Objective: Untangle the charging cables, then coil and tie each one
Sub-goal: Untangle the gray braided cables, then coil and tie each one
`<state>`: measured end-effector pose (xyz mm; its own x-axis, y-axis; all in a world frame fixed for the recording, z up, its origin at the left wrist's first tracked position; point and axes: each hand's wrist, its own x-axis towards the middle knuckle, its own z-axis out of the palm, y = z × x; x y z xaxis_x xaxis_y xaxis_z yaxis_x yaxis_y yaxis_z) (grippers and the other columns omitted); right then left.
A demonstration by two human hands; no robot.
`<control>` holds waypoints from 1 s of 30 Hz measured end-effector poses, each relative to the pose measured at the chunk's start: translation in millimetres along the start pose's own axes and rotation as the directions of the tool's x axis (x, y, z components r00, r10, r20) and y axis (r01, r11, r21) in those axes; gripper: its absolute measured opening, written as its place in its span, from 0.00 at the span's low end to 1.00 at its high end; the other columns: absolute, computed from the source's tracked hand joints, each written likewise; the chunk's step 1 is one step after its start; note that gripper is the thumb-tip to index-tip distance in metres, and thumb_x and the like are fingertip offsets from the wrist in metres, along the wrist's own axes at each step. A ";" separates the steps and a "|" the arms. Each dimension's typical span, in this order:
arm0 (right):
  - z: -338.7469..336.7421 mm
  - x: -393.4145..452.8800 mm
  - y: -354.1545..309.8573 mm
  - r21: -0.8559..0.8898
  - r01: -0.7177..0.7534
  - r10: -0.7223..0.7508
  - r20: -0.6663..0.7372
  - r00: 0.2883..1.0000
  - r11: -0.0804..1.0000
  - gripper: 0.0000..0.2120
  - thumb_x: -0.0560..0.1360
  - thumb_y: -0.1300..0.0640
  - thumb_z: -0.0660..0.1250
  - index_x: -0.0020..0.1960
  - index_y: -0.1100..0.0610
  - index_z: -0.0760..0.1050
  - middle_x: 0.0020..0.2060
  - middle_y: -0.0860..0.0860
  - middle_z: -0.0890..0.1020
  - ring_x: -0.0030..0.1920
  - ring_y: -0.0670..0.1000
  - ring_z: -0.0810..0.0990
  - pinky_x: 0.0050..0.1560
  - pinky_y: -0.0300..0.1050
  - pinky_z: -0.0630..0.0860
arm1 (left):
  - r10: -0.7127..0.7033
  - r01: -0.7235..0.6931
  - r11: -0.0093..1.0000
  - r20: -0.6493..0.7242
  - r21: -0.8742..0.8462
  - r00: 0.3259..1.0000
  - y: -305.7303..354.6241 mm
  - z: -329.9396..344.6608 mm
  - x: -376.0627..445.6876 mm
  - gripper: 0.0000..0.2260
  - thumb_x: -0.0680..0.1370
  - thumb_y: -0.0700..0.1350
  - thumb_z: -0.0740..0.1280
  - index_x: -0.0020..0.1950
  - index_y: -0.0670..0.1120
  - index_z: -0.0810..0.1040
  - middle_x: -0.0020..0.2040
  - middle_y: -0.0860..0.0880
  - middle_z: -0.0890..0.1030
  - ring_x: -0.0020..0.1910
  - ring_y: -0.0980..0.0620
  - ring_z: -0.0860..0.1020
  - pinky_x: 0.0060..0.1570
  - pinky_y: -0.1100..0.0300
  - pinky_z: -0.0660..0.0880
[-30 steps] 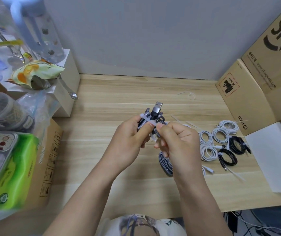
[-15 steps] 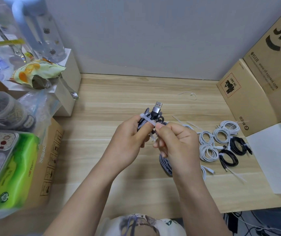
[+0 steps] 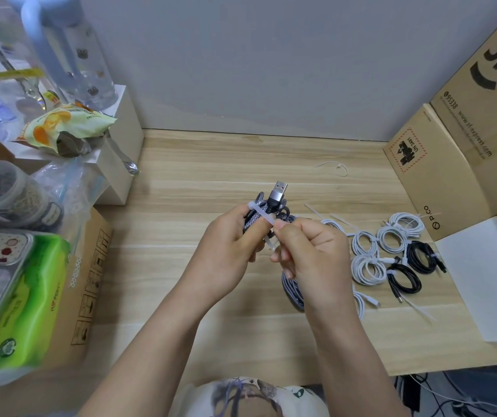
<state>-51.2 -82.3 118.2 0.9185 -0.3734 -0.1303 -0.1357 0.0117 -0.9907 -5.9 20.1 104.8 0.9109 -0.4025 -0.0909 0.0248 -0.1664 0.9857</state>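
Note:
A grey braided cable is coiled and held above the middle of the wooden desk, its silver USB plug pointing up. My left hand grips the top of the coil. A white zip tie wraps across the coil there. My right hand pinches the tie's end next to the left fingers. The lower loop of the coil hangs behind my right wrist. To the right lie several tied coils, white cables and black cables.
Loose white zip ties lie on the desk behind and right of my hands. Cardboard boxes and a white sheet line the right side. A box, tissue pack, jars and bottles crowd the left.
Both hands hold nearly the same pose. My right hand has shifted slightly on the zip tie; the coil has barely moved.

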 end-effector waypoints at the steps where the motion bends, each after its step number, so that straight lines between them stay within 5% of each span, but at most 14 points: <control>1: -0.1 -0.3 -0.1 0.000 0.000 0.000 0.001 1.000 1.000 0.17 0.67 0.54 0.64 0.20 0.52 0.70 0.17 0.47 0.71 0.27 0.51 0.67 0.25 0.35 0.63 | -0.001 0.001 1.000 0.000 0.003 1.000 -0.6 -0.1 0.0 0.10 0.79 0.43 0.61 0.38 0.46 0.71 0.27 0.54 0.68 0.29 0.55 0.66 0.27 0.70 0.63; 17: -0.8 0.8 1.9 0.007 -0.028 0.028 -0.014 1.000 1.000 0.17 0.67 0.53 0.65 0.20 0.53 0.69 0.18 0.48 0.68 0.28 0.52 0.67 0.25 0.38 0.62 | -0.015 0.015 1.000 0.007 0.019 1.000 -4.3 -1.3 1.0 0.11 0.80 0.44 0.61 0.37 0.48 0.71 0.28 0.53 0.68 0.29 0.56 0.66 0.27 0.69 0.64; 23: -4.1 5.4 4.3 -0.007 -0.071 0.070 -0.011 0.997 0.997 0.24 0.75 0.59 0.67 0.21 0.53 0.69 0.18 0.48 0.68 0.21 0.48 0.64 0.27 0.41 0.63 | 0.047 -0.076 0.938 0.092 0.338 0.995 -11.4 -0.6 -1.6 0.09 0.77 0.56 0.58 0.47 0.54 0.73 0.29 0.55 0.72 0.31 0.51 0.69 0.35 0.53 0.68; 26: -13.0 8.9 6.2 -0.290 0.014 -0.029 -0.046 0.999 0.957 0.20 0.75 0.54 0.68 0.24 0.53 0.74 0.21 0.49 0.72 0.25 0.47 0.69 0.31 0.42 0.66 | 0.052 -0.117 0.853 0.140 0.509 0.989 -13.3 -2.4 -2.4 0.08 0.80 0.54 0.57 0.50 0.52 0.71 0.30 0.55 0.70 0.31 0.54 0.67 0.33 0.55 0.63; 30: -18.7 9.7 7.9 -0.717 0.207 -0.352 -0.058 0.934 0.666 0.08 0.71 0.47 0.70 0.39 0.51 0.79 0.37 0.45 0.71 0.41 0.44 0.68 0.40 0.37 0.63 | 0.040 -0.136 0.833 0.186 0.537 0.982 -17.1 -1.3 -3.5 0.10 0.80 0.58 0.55 0.56 0.56 0.69 0.41 0.56 0.78 0.41 0.50 0.74 0.40 0.55 0.70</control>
<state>-50.3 -103.1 109.8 0.8841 -0.4070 0.2297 -0.1668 -0.7340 -0.6583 -9.0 25.6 88.4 0.8188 -0.5690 -0.0757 -0.3241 -0.5670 0.7573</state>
